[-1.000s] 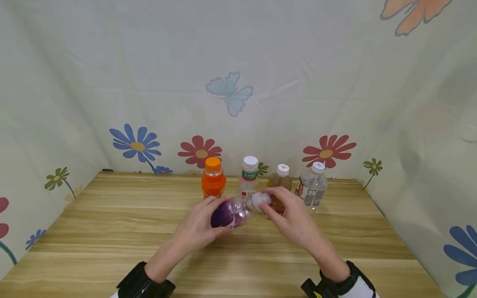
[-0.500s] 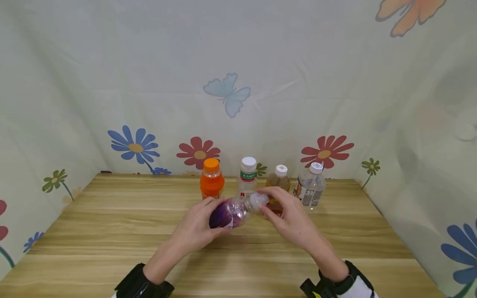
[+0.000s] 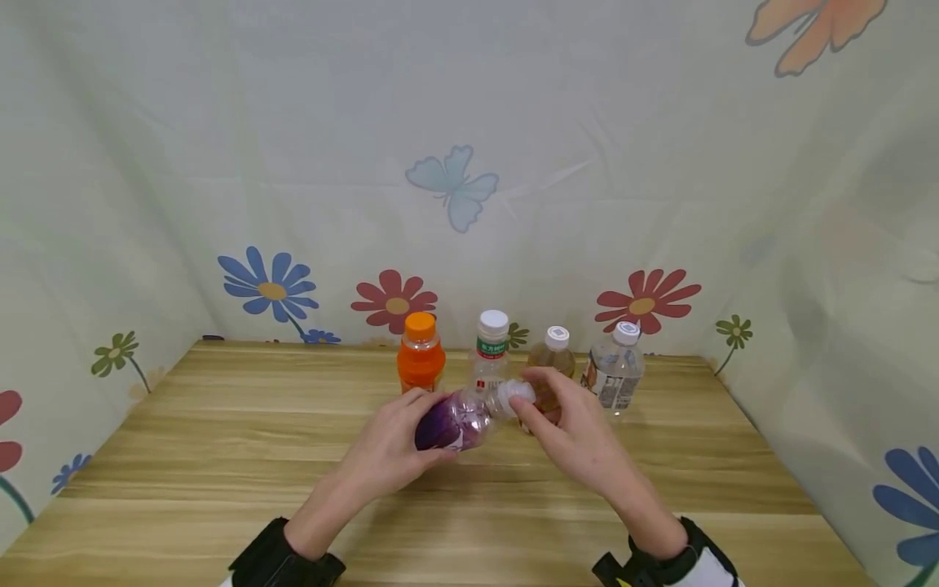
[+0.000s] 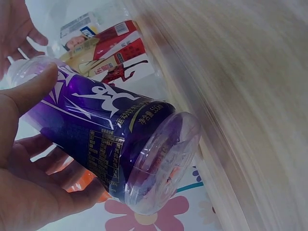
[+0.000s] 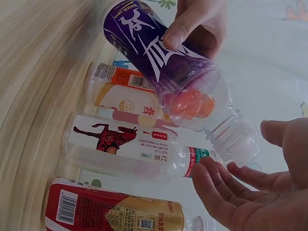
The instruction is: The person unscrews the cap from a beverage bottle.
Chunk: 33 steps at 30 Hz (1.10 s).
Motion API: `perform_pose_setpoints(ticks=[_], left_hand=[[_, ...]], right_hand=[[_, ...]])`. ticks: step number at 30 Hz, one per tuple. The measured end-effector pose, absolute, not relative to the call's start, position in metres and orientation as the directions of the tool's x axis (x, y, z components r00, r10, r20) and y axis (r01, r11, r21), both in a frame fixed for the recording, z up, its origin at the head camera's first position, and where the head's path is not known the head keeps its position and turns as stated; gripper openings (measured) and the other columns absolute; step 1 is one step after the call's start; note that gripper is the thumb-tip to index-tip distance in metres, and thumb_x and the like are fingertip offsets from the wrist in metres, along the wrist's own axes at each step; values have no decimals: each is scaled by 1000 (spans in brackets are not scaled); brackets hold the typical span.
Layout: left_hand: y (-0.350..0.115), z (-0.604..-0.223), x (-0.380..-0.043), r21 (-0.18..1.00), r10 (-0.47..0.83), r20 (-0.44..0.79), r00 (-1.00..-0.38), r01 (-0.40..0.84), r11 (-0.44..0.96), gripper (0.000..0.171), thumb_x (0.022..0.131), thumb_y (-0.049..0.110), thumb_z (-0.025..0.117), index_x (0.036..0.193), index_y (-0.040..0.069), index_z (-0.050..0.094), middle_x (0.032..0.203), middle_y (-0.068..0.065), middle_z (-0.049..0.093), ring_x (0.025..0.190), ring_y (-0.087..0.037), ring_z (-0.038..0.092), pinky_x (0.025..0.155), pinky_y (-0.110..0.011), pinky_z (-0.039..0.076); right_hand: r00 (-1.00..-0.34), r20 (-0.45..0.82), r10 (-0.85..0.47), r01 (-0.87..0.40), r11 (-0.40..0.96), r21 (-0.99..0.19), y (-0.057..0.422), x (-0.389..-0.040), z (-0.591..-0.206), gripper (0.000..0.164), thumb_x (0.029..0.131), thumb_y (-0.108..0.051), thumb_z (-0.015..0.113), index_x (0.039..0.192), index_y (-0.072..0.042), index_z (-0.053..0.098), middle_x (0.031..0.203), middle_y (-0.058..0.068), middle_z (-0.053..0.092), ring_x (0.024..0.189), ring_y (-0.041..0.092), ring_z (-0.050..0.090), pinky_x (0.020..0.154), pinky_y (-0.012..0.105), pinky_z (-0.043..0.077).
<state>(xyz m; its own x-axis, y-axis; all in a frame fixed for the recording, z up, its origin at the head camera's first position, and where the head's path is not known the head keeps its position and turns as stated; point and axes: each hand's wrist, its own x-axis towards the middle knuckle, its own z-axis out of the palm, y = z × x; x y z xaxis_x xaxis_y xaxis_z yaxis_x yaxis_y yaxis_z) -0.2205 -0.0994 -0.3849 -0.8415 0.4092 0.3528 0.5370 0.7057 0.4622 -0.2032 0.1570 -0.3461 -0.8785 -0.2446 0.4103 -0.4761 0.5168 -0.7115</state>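
My left hand (image 3: 385, 444) grips a purple-labelled plastic drink bottle (image 4: 96, 110), thumb on one side and fingers on the other. The clear bottle is held tilted above the table, its neck pointing right toward my right hand (image 3: 579, 432). A translucent white cap (image 5: 236, 142) sits at the end of the neck. In the right wrist view, my right thumb (image 5: 276, 132) and fingers lie on either side of this cap, spread, with a visible gap at the thumb. From the head view, the right fingertips overlap the cap.
Behind the hands, several bottles stand in a row: an orange-capped bottle (image 3: 421, 359), a white-capped bottle with a green neck band (image 3: 491, 346), a bottle with a red and gold label (image 5: 115, 207), and a clear bottle (image 3: 614, 375). The wooden table (image 3: 242, 424) meets a flowered curtain (image 3: 330, 204).
The head view shifts slightly. The bottle and left hand keep nearly the same pose; the right fingers stay at the cap with only small movement.
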Motion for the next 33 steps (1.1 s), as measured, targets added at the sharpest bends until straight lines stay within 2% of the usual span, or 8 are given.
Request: perform_pose_setpoints(ticks=[3, 10, 16, 33], left_hand=[[-99, -385, -220, 456, 414, 355, -838, 542, 706, 69, 74, 38, 87, 132, 14, 59, 116, 6, 57, 103, -13, 58, 89, -31, 48], [-99, -386, -219, 453, 423, 349, -836, 546, 705, 68, 74, 37, 87, 131, 12, 59, 115, 4, 57, 102, -15, 58, 88, -32, 48], [-99, -385, -219, 454, 421, 352, -836, 545, 704, 68, 75, 37, 87, 132, 12, 59, 116, 4, 57, 103, -15, 58, 89, -31, 48], [-99, -385, -218, 449, 420, 361, -833, 550, 704, 68, 74, 37, 87, 131, 12, 60, 115, 5, 57, 102, -14, 58, 89, -30, 48]], right_hand=[[-886, 395, -242, -461, 530, -711, 157, -203, -346, 34, 97, -31, 65, 122, -9, 62, 99, 0, 63, 84, 17, 62, 67, 24, 52], [-875, 404, -267, -483, 544, -686, 157, -202, -345, 28, 96, -17, 67, 121, -7, 62, 99, -1, 62, 84, 17, 61, 66, 23, 52], [-846, 435, -308, -532, 538, -654, 157, -201, -345, 30, 94, -10, 69, 122, -5, 62, 104, -1, 62, 85, 12, 62, 66, 22, 52], [-783, 483, -392, -622, 483, -616, 159, -202, -344, 36, 90, 1, 69, 124, -6, 60, 112, -1, 60, 90, 13, 64, 72, 21, 52]])
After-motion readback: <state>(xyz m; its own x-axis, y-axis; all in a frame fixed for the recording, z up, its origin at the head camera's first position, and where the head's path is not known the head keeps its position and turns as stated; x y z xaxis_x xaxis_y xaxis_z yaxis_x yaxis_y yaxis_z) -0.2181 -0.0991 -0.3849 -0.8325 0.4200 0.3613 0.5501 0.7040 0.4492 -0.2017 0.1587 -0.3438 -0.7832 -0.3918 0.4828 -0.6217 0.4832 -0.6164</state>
